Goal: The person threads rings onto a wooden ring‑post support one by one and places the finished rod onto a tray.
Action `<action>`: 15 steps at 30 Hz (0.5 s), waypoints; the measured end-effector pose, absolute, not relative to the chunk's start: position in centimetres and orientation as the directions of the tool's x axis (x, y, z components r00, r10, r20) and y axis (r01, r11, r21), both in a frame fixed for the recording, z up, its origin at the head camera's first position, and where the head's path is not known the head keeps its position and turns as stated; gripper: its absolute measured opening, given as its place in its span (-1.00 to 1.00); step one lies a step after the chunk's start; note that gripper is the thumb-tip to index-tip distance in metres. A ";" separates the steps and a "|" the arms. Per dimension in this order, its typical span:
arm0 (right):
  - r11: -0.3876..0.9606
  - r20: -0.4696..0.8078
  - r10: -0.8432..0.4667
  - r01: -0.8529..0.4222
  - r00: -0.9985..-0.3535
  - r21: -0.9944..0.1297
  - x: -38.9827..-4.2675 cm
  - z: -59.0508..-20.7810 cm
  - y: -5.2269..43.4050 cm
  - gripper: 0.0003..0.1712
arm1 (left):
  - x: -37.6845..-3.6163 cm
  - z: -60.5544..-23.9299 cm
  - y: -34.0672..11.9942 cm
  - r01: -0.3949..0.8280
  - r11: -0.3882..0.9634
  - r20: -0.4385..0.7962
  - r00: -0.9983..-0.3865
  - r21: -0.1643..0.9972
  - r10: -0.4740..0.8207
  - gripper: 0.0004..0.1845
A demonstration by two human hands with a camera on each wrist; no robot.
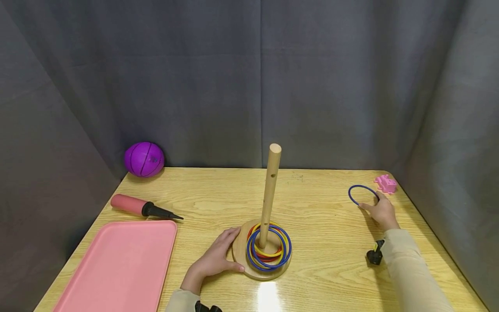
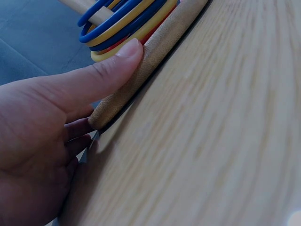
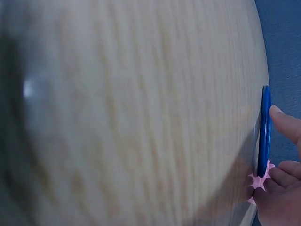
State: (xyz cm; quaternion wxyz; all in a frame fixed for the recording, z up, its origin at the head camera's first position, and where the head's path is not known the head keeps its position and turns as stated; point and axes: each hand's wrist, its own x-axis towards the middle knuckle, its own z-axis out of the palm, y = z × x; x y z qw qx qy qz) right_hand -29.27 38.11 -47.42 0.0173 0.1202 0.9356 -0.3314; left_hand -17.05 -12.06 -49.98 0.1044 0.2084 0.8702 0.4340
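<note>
A wooden peg (image 1: 269,195) rises from a round wooden base (image 1: 255,274) in the middle of the table. Several blue, yellow and red rings (image 1: 289,247) lie loosely stacked around its foot. My left hand (image 1: 213,259) holds the base's left edge, thumb (image 2: 101,75) on the near rim and fingers around the far side. At the far right, a single blue ring (image 1: 362,186) is at the thumb and fingers of my right hand (image 1: 383,212). In the right wrist view this blue ring (image 3: 265,134) appears edge-on, close to the tabletop, with the fingers curled at its lower end.
A pink plastic piece (image 1: 386,184) lies just beyond my right hand. On the left are a pink tray (image 1: 121,264), a pink-and-black hand pump (image 1: 136,206) and a purple ball (image 1: 144,159). Grey curtains (image 1: 195,86) surround the wooden table (image 1: 319,242).
</note>
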 end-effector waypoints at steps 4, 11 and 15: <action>0.758 -0.127 0.205 0.240 -0.970 -0.607 -29.6 -47.7 38.4 0.04 | -17.1 -50.0 -12.1 0.283 0.539 0.009 -0.891 0.793 0.454 0.18; 0.771 -0.140 0.217 0.257 -0.966 -0.583 -29.9 -48.0 38.5 0.04 | -17.1 -50.1 -12.0 0.278 0.545 -0.001 -0.890 0.791 0.456 0.19; 0.759 -0.142 0.235 0.273 -0.961 -0.591 -30.0 -48.1 38.3 0.04 | -17.1 -50.0 -12.0 0.276 0.545 -0.002 -0.891 0.792 0.453 0.18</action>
